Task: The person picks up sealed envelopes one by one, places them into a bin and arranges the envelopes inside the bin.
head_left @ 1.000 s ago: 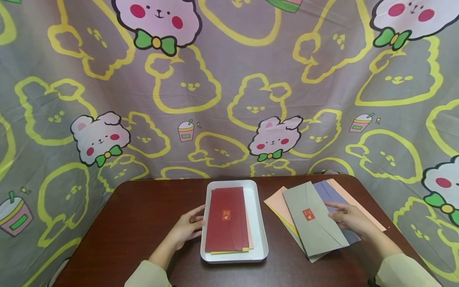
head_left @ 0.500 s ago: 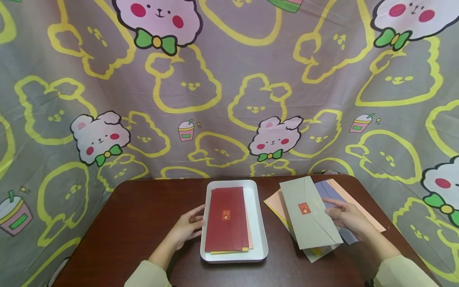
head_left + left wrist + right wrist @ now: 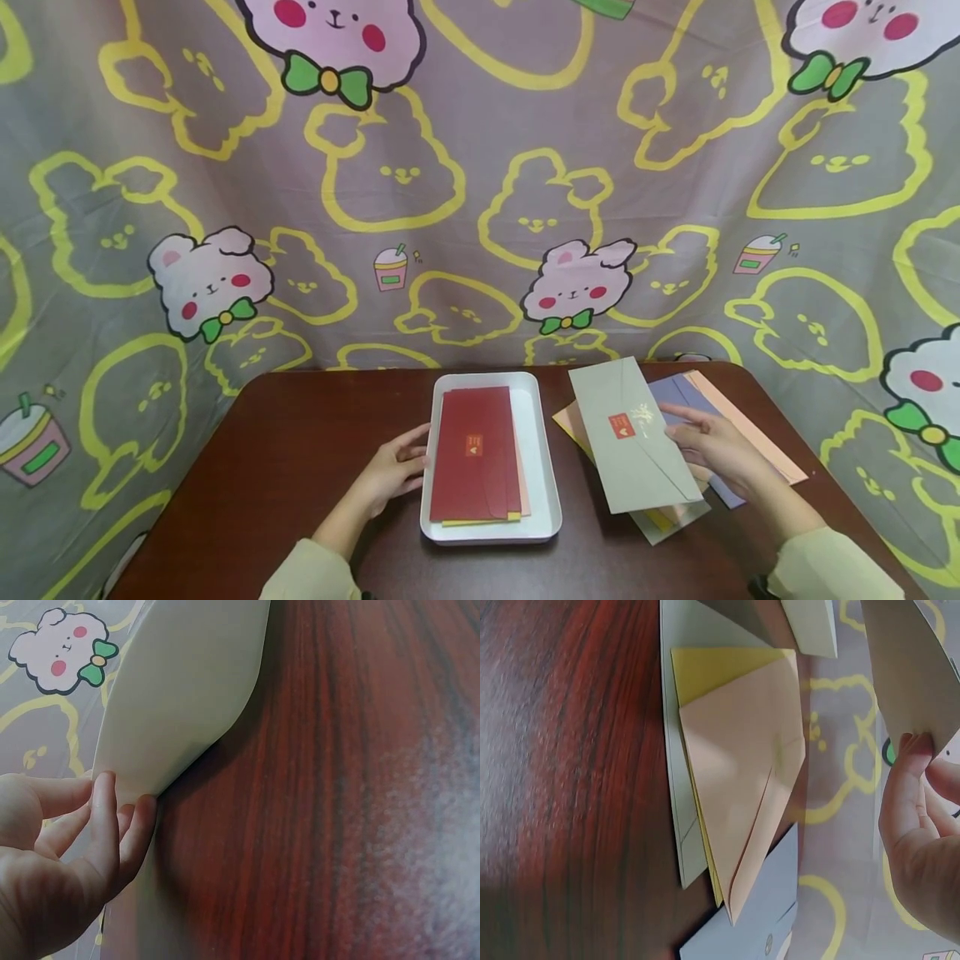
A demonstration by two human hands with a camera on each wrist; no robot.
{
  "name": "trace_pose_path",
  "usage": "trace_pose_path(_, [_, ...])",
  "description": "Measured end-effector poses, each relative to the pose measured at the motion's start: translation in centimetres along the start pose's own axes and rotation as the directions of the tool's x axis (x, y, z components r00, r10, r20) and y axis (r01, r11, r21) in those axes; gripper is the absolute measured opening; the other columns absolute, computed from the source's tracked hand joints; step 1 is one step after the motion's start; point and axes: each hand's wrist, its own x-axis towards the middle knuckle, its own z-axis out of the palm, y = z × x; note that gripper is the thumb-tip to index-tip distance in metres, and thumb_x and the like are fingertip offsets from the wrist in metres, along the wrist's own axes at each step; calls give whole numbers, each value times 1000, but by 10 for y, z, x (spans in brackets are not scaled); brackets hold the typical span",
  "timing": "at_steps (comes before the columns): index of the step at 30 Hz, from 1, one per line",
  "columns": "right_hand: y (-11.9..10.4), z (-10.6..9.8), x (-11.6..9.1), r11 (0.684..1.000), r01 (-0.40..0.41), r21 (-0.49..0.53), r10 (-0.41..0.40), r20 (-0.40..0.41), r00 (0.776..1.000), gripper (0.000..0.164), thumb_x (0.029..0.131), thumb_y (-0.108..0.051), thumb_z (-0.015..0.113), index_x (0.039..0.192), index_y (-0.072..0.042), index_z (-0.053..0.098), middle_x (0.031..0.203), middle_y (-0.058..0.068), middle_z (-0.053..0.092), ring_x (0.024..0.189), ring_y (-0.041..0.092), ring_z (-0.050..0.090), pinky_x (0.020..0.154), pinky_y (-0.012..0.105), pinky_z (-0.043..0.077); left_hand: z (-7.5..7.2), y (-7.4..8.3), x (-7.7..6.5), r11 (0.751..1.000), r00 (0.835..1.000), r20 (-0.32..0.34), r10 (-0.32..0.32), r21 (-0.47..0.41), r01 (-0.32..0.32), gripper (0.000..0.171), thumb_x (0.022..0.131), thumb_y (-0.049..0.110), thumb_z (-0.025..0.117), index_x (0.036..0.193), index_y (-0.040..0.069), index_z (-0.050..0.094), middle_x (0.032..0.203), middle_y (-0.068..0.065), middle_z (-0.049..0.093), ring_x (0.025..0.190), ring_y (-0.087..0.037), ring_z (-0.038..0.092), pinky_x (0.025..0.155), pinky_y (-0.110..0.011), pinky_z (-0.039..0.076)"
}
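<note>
Right wrist view crops the grey-green envelope at its top right corner; print beside its red sticker is too small to read. Right hand pinches its right edge between thumb and fingers, envelope raised and tilted over the peach envelope and yellow envelope, right of the white tray. Left hand: fingers bent against tray's outer wall; can't tell if thumb grips. Envelope looks flat, matte, pale gold print.
</note>
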Motion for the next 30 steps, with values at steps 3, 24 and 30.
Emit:
trace_pose_path(3, [-3,3,2,1000,8,15,-8,2,1000,64,107,-15,55,156,12,24,131,26,63,107,17,69,88,32,57,0,1,1,1000,1000,0,2,0,-2,56,100,-2,62,153,2,45,126,-24,64,100,-25,67,79,-39,60])
trace_pose_path(24, [-18,54,20,984,53,169,-68,83,994,60,105,-4,54,154,15,23,111,7,71,97,13,69,84,32,57,1,1,-1,1000,1000,-3,-10,-3,10,55,100,-2,61,153,2,45,125,-23,64,96,-24,67,77,-38,60])
trace_pose_path(30, [-19,70,25,980,49,193,-68,90,994,60,104,-4,56,153,14,27,109,8,70,95,15,69,84,33,58,1,2,-2,1000,1000,-7,-16,4,16,55,100,-3,61,153,2,45,125,-23,64,97,-25,66,78,-39,60])
